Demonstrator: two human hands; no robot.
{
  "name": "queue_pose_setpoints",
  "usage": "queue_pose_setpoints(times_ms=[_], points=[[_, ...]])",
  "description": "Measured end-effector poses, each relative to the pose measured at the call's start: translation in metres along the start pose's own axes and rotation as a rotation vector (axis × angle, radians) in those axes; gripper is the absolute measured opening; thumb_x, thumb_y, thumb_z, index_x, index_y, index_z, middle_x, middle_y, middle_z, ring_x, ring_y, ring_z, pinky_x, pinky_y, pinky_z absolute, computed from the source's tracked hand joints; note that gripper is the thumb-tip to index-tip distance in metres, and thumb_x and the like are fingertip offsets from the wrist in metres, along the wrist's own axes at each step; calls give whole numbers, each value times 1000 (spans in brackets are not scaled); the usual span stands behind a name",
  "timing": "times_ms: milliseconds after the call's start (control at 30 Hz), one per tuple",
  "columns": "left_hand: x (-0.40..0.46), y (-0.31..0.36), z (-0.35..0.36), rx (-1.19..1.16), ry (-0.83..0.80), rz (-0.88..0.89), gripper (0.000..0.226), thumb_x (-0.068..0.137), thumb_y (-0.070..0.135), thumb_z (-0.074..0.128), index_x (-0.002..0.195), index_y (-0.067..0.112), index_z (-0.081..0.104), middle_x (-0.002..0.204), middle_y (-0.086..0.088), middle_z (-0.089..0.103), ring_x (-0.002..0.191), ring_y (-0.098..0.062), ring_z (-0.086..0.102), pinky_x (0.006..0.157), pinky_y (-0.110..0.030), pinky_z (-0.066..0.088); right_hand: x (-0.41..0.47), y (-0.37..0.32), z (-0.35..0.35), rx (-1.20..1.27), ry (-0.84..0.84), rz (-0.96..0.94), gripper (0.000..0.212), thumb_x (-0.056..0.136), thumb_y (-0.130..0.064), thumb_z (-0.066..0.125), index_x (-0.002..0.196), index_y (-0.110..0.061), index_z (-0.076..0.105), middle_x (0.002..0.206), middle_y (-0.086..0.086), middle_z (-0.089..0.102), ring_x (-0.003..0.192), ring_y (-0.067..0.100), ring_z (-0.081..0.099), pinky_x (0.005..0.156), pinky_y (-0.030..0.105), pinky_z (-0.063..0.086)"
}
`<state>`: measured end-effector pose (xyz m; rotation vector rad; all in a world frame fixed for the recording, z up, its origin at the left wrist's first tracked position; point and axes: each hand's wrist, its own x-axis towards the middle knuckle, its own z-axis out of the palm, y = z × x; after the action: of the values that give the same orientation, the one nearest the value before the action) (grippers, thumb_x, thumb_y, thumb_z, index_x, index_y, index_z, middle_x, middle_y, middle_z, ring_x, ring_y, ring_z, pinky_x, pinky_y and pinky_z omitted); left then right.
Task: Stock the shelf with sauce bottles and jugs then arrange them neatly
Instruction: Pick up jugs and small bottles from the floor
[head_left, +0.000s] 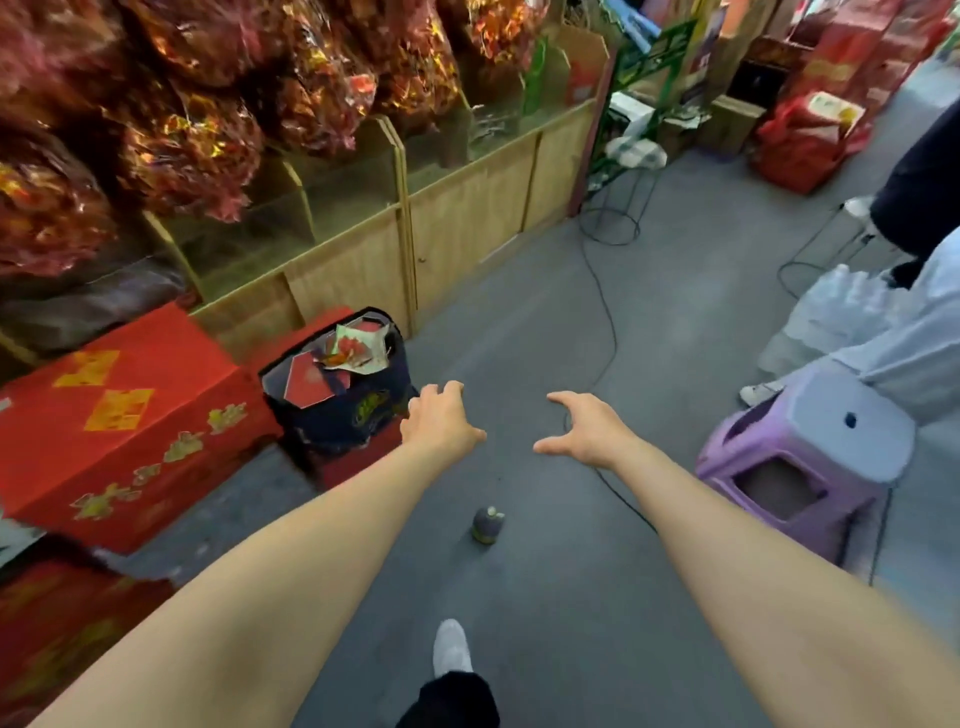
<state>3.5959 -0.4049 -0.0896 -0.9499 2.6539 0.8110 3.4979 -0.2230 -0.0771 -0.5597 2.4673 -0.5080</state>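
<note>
A small grey-purple bottle with a pale cap (487, 525) stands alone on the grey concrete floor (545, 322), below both outstretched arms. The left hand (441, 418) and right hand (584, 428) hover empty, fingers loosely spread. A careless step could kick it over, or snag the black cable (605, 306) beyond.

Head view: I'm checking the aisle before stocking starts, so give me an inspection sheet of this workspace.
Surface: grey floor, bare down the middle.
Job's things: one small bottle on the floor; no jugs seen.
Clutter: red boxes, dark bag of red packets, purple stool.
Grippers: left hand and right hand both open, holding nothing.
Cables: black cable running across the floor.
Surroundings: wooden counter with red wrapped bundles; another person's pale sleeve at right.
</note>
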Motion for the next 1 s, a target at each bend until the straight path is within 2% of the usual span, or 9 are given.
queue_pose_setpoints(times_ms=[233,433,600,733,1000], points=[[88,22,65,43,-112,-55,77,81,39,76,147,25,39,149,-8,37,134,-32,39,102,-47,46,94,70,23,31,-121,90,91,76,-41,84,153,-21,39,152,9,43,140,27,42,112,38,39],[129,-1,147,-58,-215,-145,72,81,34,77,143,21,44,146,-11,41,135,-33,39,104,-43,44,163,132,74,-14,-253,136,88,78,-43,82,152,-22,40,151,9,44,140,27,43,113,38,38],[169,-40,240,-116,-296,-267,67,82,33,79,141,19,49,143,-16,45,133,-34,42,108,-35,34,219,196,159,-5,-404,178,86,80,-40,82,152,-20,40,150,9,45,140,27,42,113,39,38],[205,-81,321,-136,-332,-321,69,81,32,80,141,15,49,142,-17,48,132,-33,45,108,-34,33,255,256,241,-1,-476,231,86,79,-39,82,151,-18,41,147,12,49,136,26,46,111,32,37],[273,-168,464,-148,-346,-221,71,78,37,82,140,19,52,139,-13,55,129,-30,49,104,-30,35,332,342,394,51,-489,309,89,80,-42,82,153,-17,38,149,12,50,137,27,48,109,35,40]])
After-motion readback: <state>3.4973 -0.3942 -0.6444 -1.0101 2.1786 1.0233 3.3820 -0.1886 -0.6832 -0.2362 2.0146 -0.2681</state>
